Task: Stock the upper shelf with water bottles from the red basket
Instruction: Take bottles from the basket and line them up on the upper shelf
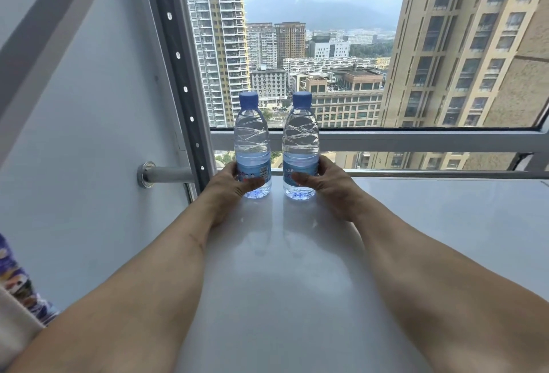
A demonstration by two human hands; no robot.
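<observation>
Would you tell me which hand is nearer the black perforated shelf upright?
Left. The left hand grips a clear blue-capped bottle just right of the black perforated shelf upright; the right hand holds the second bottle farther right.

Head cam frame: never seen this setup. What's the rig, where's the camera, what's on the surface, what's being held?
There is no machine here: a person works with two bare hands. The single picture comes from a wide-angle camera on their head, looking forward and down along both forearms. The pale surface is a white shelf in front of a window over a city. Two clear water bottles with blue caps stand upright on it, side by side, not touching. The left hand grips the left bottle around its label; the right hand grips the right bottle the same way. The red basket is not in view.
</observation>
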